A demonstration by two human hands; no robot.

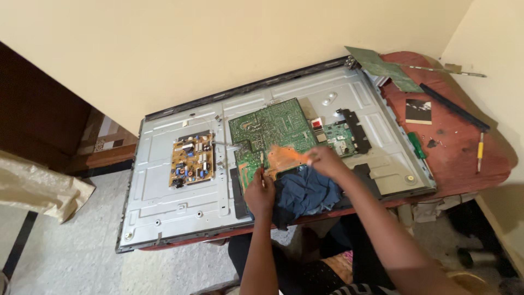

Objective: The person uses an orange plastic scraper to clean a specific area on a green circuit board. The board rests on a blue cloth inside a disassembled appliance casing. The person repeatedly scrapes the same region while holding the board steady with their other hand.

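My right hand [322, 160] pinches an orange brush [288, 157] over the big green circuit board [271, 133], mid-panel on the opened television back [164, 196]; my left hand [260, 191] closes on a thin tool [262, 164]. The board looks stiff but fragile (hold its edges). A blue cloth [305, 194] lies at 6 o'clock, a smaller brown board [191, 159] at 9.

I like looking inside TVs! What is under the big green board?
The green board lies on the grey metal back panel. What sits directly beneath is covered. A blue cloth hides its near edge.

Bare forearms, apparently dark clothing with a pink patterned patch.
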